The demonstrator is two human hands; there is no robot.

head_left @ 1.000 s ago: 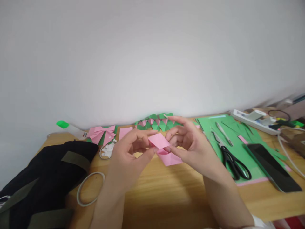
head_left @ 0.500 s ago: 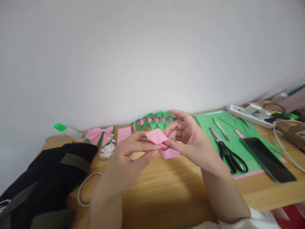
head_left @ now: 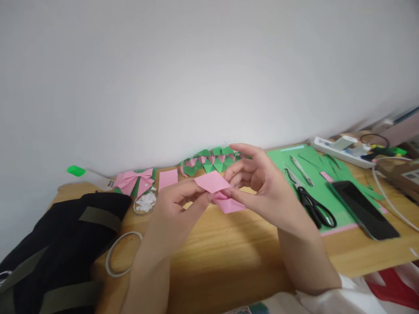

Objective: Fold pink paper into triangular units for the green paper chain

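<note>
Two bare hands, both w/ fingertips pinching 1 small folded pink paper piece [head_left: 212,181], held up over the pale-brown wooden tabletop [head_left: 222,248], approx. mid-view. L hand [head_left: 178,213]: thumb + fingers on its left edge. R hand [head_left: 262,187]: thumb tip at the right edge, index finger stretched out, off the paper. Piece shows a flat diamond flap on top, w/ a 2nd pointed part jutting out below.

Room: wide stretch of wood btwn the forearms, running twd the person; front edge shows at lower right, w/ red-and-white cloth [head_left: 393,285] beyond. Far side tight: green-and-pink zigzag paper chain [head_left: 209,162] just behind the hands, near the plain grey wall [head_left: 209,78]. R index overlaps chain in view; contact, can't tell.

L side: pink-and-green paper bow [head_left: 134,183] + flat pink paper rectangle [head_left: 168,179] nr back edge; thin off-white ring [head_left: 110,259] just beside L forearm, then bulky black fabric item [head_left: 72,235].

R side: green paper sheets [head_left: 278,157] carry black-handled metal scissors [head_left: 309,205]; black flat smartphone [head_left: 366,211] lies over their right edge.
</note>
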